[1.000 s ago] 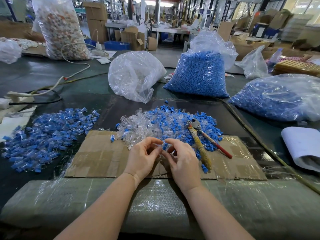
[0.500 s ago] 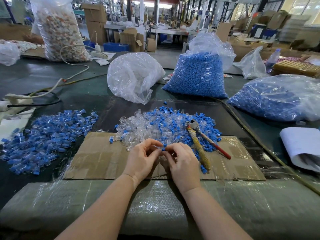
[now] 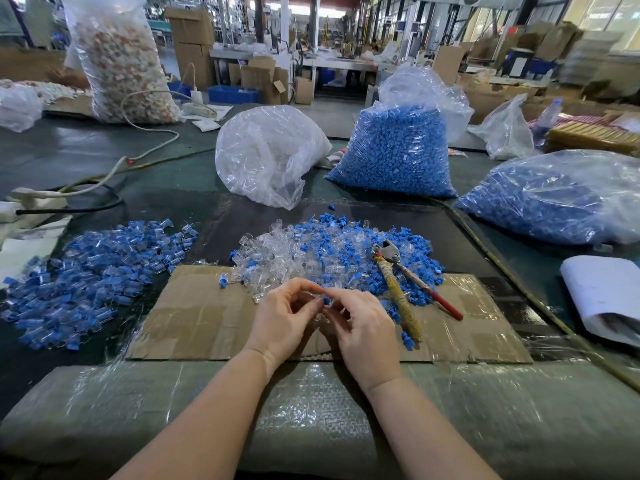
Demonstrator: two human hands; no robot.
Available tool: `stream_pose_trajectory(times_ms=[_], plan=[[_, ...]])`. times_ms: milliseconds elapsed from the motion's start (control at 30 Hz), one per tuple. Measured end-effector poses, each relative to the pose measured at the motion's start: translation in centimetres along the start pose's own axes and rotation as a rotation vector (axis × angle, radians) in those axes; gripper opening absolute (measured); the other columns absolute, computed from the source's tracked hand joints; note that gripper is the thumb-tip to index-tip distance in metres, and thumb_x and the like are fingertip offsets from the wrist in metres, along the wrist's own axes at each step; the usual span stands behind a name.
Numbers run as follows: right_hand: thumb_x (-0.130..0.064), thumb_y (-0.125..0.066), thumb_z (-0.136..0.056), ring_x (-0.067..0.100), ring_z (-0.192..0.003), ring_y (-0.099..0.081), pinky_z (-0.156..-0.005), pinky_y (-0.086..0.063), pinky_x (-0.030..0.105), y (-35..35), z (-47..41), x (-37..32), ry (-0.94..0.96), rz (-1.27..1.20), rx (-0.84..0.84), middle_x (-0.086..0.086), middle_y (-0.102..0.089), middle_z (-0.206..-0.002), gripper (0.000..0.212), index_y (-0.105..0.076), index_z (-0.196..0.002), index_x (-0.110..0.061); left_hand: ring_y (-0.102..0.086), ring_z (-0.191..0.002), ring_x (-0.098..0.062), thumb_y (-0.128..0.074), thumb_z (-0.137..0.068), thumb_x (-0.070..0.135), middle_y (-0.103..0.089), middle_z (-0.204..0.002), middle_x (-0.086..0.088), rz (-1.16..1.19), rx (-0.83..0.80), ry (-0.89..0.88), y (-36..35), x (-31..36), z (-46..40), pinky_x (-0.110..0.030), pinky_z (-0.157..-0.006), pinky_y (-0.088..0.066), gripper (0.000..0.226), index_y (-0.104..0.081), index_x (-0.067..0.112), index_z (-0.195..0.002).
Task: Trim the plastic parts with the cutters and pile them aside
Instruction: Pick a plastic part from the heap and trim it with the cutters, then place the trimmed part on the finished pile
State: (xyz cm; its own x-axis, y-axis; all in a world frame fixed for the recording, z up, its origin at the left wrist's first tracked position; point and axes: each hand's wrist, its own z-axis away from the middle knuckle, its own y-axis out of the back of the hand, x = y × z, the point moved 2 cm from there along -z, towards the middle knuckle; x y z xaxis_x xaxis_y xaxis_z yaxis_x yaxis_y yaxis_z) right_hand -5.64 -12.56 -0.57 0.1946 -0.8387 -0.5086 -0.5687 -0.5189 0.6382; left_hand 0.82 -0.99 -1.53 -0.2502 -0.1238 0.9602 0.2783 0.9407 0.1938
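Observation:
A heap of clear and blue plastic parts [image 3: 332, 251] lies on the cardboard sheet [image 3: 194, 317] in front of me. My left hand [image 3: 282, 322] and my right hand [image 3: 362, 327] meet over the heap's near edge, and both pinch one small blue and clear part [image 3: 325, 300] between fingertips. The cutters [image 3: 401, 289], with a yellow-wrapped handle and a red one, lie untouched on the heap just right of my right hand. A separate pile of blue-and-clear parts [image 3: 93, 275] is spread on the dark mat at the left.
Behind the heap stand a clear bag [image 3: 266, 154] and a bag of blue parts [image 3: 398, 150]; another bag of blue parts [image 3: 554, 199] lies at the right. White cables [image 3: 138, 157] run across the left. A white paper roll [image 3: 606, 296] sits at the right edge.
Both hands stay together at the heap's near edge. Their fingertips have shifted slightly around the small part.

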Motion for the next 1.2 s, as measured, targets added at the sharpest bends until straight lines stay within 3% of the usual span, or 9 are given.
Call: stream_pose_trajectory(times_ms=[133, 400, 500, 567, 633, 800, 1000, 1200], plan=[[-0.012, -0.07, -0.082, 0.02, -0.087, -0.061, -0.078, -0.05, 0.032, 0.1, -0.1, 0.0, 0.006, -0.026, -0.004, 0.001, -0.069, -0.091, 0.021, -0.071, -0.103, -0.012, -0.064, -0.068, -0.007, -0.064, -0.083, 0.001, -0.069, -0.073, 0.001, -0.005, -0.005, -0.014, 0.0, 0.1, 0.0, -0.015, -0.065, -0.051, 0.022, -0.066, 0.023, -0.083], [-0.015, -0.067, -0.086, 0.015, -0.089, -0.058, -0.081, -0.048, 0.03, 0.1, -0.3, 0.0, -0.003, -0.029, -0.014, -0.001, -0.066, -0.092, 0.016, -0.068, -0.102, -0.012, -0.063, -0.07, -0.016, -0.064, -0.083, 0.002, -0.068, -0.077, -0.009, 0.002, -0.021, -0.005, 0.0, 0.2, 0.0, -0.025, -0.068, -0.053, 0.016, -0.066, 0.018, -0.086], [-0.016, -0.068, -0.084, 0.014, -0.091, -0.056, -0.084, -0.044, 0.032, 0.9, -0.9, 0.5, -0.066, 0.057, 0.129, 0.0, -0.064, -0.096, 0.022, -0.065, -0.105, -0.011, -0.06, -0.069, -0.012, -0.065, -0.083, 0.003, -0.068, -0.077, -0.009, 0.006, -0.005, 0.008, 0.1, 0.1, -0.1, -0.018, -0.065, -0.051, 0.013, -0.066, 0.016, -0.086], [-0.02, -0.066, -0.086, 0.019, -0.102, -0.055, -0.089, -0.038, 0.033, 1.8, -1.7, 1.4, -0.206, 0.169, 0.198, 0.003, -0.063, -0.106, 0.03, -0.062, -0.114, -0.01, -0.058, -0.066, -0.008, -0.065, -0.083, 0.003, -0.066, -0.074, -0.008, 0.038, 0.017, 0.023, 0.0, 0.1, -0.2, -0.014, -0.062, -0.047, 0.014, -0.066, 0.017, -0.084], [-0.03, -0.058, -0.09, 0.025, -0.115, -0.048, -0.096, -0.033, 0.037, 2.6, -2.4, 2.7, -0.402, 0.33, 0.137, 0.007, -0.056, -0.121, 0.042, -0.051, -0.127, -0.011, -0.058, -0.067, -0.009, -0.065, -0.084, 0.003, -0.066, -0.074, -0.01, 0.066, 0.028, 0.037, 0.0, 0.1, -0.3, -0.014, -0.062, -0.046, 0.015, -0.065, 0.018, -0.084], [-0.05, -0.043, -0.09, 0.034, -0.131, -0.03, -0.109, -0.021, 0.049, 3.7, -2.9, 5.4, -0.777, 0.583, -0.282, 0.015, -0.035, -0.144, 0.066, -0.025, -0.143, -0.013, -0.057, -0.058, -0.003, -0.062, -0.085, 0.002, -0.065, -0.074, -0.012, 0.093, 0.019, 0.054, 0.1, 0.4, -0.6, -0.012, -0.057, -0.045, 0.014, -0.065, 0.016, -0.085], [-0.05, -0.048, -0.086, 0.036, -0.134, -0.026, -0.111, -0.017, 0.053, 3.8, -3.8, 6.0, -0.795, 0.616, -0.369, 0.017, -0.027, -0.149, 0.073, -0.023, -0.144, -0.013, -0.057, -0.055, -0.003, -0.061, -0.086, 0.003, -0.065, -0.07, -0.006, 0.096, 0.037, 0.092, 0.0, 0.5, -1.0, -0.012, -0.054, -0.046, 0.012, -0.064, 0.014, -0.086], [-0.05, -0.046, -0.088, 0.032, -0.117, -0.039, -0.095, -0.035, 0.044, 4.5, -4.3, 5.2, -0.69, 0.635, -0.282, 0.015, -0.042, -0.127, 0.051, -0.045, -0.119, -0.01, -0.06, -0.058, -0.004, -0.062, -0.086, 0.003, -0.067, -0.075, -0.011, 0.128, 0.087, 0.109, 0.0, 1.1, -1.4, -0.011, -0.053, -0.047, 0.01, -0.063, 0.014, -0.086]])
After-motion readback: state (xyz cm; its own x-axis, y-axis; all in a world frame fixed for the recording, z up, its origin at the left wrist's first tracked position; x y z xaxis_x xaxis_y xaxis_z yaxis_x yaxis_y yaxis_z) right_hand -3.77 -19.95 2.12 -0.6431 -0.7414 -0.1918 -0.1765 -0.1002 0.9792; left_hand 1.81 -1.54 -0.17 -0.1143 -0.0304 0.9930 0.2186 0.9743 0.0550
